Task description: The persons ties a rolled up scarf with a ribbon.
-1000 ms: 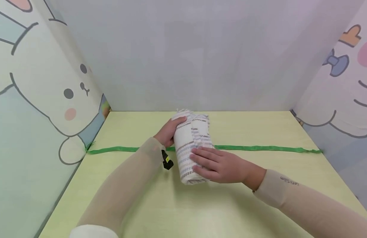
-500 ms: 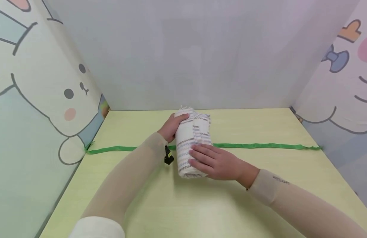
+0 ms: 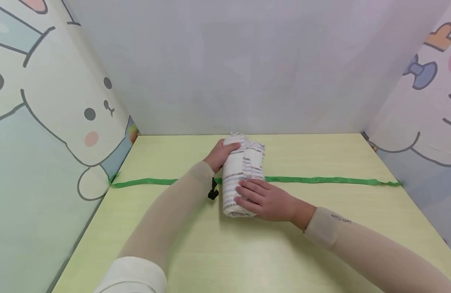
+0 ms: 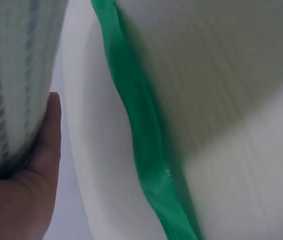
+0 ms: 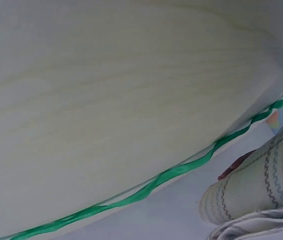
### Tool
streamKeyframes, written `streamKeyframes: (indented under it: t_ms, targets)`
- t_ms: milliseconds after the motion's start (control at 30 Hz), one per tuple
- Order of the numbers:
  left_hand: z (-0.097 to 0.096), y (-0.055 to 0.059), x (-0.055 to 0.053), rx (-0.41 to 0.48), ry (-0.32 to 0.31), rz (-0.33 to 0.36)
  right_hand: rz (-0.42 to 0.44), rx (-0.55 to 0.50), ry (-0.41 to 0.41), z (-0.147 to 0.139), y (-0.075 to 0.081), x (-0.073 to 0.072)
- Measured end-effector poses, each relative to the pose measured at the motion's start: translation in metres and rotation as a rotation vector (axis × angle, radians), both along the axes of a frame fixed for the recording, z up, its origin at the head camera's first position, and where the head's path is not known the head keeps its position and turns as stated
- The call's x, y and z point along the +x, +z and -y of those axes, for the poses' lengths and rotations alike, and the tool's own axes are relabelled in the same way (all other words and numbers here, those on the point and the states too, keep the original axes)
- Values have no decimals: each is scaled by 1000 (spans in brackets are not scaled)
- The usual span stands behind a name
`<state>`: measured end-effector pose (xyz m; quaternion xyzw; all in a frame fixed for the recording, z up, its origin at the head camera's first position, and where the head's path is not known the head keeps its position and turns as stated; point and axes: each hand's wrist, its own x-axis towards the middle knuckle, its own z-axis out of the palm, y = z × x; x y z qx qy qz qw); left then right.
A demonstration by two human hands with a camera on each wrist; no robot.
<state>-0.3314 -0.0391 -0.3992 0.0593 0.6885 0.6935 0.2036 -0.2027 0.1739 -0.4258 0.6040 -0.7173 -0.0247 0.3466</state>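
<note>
A rolled-up towel (image 3: 233,175), white with bands of grey, blue and brown pattern and a fringed far end, lies lengthwise in front of me in the head view. My left hand (image 3: 221,154) grips its far left side, thumb over the top; the other fingers are hidden behind the roll. On the near right part rests my right hand (image 3: 271,200), its fingers laid fairly straight across the top, thumb out of sight. The left wrist view has the towel (image 4: 16,75) at the left edge above the hand (image 4: 36,195). Towel layers (image 5: 251,225) show in the right wrist view.
A green ribbon (image 3: 320,179) runs across the pale yellow table (image 3: 225,260), passing behind the towel. A plain grey wall (image 3: 225,73) stands at the back, with cartoon-printed walls on both sides. A small black clip-like piece (image 3: 212,193) hangs at the left wrist.
The towel and both hands have shifted slightly away from me, while the head view has moved a little. Both hands keep about the same places on the roll.
</note>
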Motion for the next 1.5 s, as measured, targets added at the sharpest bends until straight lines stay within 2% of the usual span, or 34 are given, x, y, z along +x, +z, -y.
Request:
streamKeyframes:
  t_ms: [133, 267, 467, 700, 933, 1333, 1500]
  targets:
    - [-2, -11, -4, -41, 33, 22, 1, 22, -9, 0, -8, -2]
    - [-4, -16, -4, -68, 54, 31, 28, 39, -8, -3, -12, -3]
    - [-11, -22, -5, -91, 44, 44, 64, 69, 5, -13, -17, -3]
    - [-13, -22, -7, -108, 64, 18, 82, 89, 2, -13, -16, -7]
    - [-10, -26, -6, -128, 106, 75, 86, 142, -21, -10, -15, -10]
    - [-8, -22, -6, -136, 107, 45, 97, 160, -48, -8, -14, -13]
    - [-6, -24, -7, -151, 102, 73, 126, 190, -62, -5, -16, -13]
